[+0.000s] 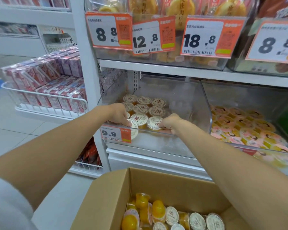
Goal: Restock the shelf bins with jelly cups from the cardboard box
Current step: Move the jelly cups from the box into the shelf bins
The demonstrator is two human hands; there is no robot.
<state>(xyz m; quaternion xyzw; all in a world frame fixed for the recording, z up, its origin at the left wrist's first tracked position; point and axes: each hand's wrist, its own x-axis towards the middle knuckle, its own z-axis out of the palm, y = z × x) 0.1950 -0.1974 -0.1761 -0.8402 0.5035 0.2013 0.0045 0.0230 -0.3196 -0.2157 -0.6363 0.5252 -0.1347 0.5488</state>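
From the head view, both arms reach over the open cardboard box (pixel 106 196) into the clear shelf bin (pixel 165 144).

The left hand (pixel 118 116) is bent down at the bin's front left corner. Its fingertips are on the lid edge of a tilted jelly cup (pixel 133 129), which leans against the front wall just behind the 9.9 price tag (pixel 115 133). The thumb is hidden, so it seems to be a pinch rather than a mere touch.

The right hand (pixel 170 123) is clenched round an upright jelly cup (pixel 154 124) at the front of the bin, beside the placed cups (pixel 140 108) that stand lid-up in rows. The right part of the bin floor is bare.

More loose cups (pixel 171 214) lie jumbled in the box below, so much of the job remains. The neighbouring bin (pixel 206 103) holds pink-lidded cups (pixel 239 128).

The main risk is the tilted cup. If it is let go while leaning, it may stay on its side or wedge against the wall and spoil the front row. Knuckles brushing the standing rows could also knock them crooked. A cup lifted too high over the front lip could drop back towards the box or the floor.
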